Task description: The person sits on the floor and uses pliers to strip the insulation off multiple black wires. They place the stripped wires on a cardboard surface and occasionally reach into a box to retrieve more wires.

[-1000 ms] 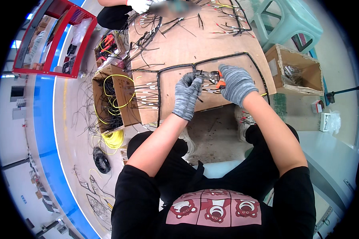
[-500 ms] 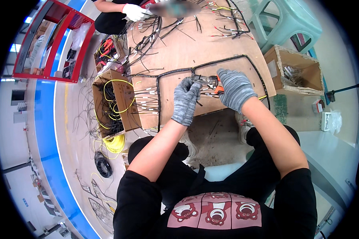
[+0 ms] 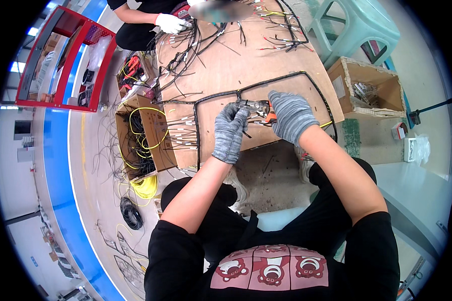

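In grey knit gloves, both my hands work over the near part of a plywood board (image 3: 221, 65). My right hand (image 3: 292, 118) is closed round the orange handles of metal crimping pliers (image 3: 256, 107), whose head points left. At that head, the fingers of my left hand (image 3: 229, 131) are pinched together; what they hold is hidden. A short dark wire end (image 3: 246, 134) shows beside the left glove. Just beyond the pliers runs a black taped wire harness (image 3: 216, 95), bent into a frame shape. Its thin branch wires (image 3: 183, 134) with white labels lie at the board's left edge.
Across the board, a co-worker's white-gloved hand (image 3: 173, 23) is among more black wires. Left of the board, a cardboard box (image 3: 158, 140) holds black and yellow wire, beside a yellow coil (image 3: 145, 186). A carton (image 3: 376, 108) and a green stool (image 3: 356, 30) stand at right.
The view has shifted slightly. My hands and the pliers remain together near the harness, with little movement. The co-worker's gloved hand sits slightly lower in view.
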Tool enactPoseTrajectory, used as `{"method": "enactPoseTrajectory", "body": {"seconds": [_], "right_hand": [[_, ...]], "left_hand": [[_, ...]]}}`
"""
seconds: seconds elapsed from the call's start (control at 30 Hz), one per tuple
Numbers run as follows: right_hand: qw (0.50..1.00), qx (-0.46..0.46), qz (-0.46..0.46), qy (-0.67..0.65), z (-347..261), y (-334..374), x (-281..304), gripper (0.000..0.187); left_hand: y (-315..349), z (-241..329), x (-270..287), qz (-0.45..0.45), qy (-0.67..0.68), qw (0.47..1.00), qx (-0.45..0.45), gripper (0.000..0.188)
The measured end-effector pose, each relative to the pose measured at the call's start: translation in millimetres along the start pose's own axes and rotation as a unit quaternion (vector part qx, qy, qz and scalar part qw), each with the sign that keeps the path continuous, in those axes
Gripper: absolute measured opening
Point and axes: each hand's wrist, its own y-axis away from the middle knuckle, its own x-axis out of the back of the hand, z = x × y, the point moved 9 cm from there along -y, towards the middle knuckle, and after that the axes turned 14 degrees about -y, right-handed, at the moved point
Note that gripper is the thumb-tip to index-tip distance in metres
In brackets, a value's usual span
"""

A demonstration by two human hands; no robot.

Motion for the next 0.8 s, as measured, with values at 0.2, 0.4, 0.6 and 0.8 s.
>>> {"method": "enactPoseTrajectory", "body": {"seconds": [0.2,0.4,0.6,0.8], "right_hand": [[1.000,-0.022,-0.014,-0.010,1.0,-0.3,1.0,0.029],[1.000,-0.009,-0.005,0.011,-1.2,0.5,1.5,0.029],[1.000,-0.016,-0.014,-0.001,0.4,0.6,0.7,0.029],[0.999,-0.014,-0.032,-0.041,2.9,0.6,-2.9,0.033]], "left_hand": [[0.2,2.5,0.4,0.006,-0.014,1.000,0.001,0.012],[-0.6,2.0,1.0,0.014,-0.006,1.000,0.000,0.011],[0.6,2.5,1.0,0.012,-0.016,1.000,0.001,0.011],[0.9,4.8,1.6,0.016,-0.016,1.000,-0.004,0.010]]}}
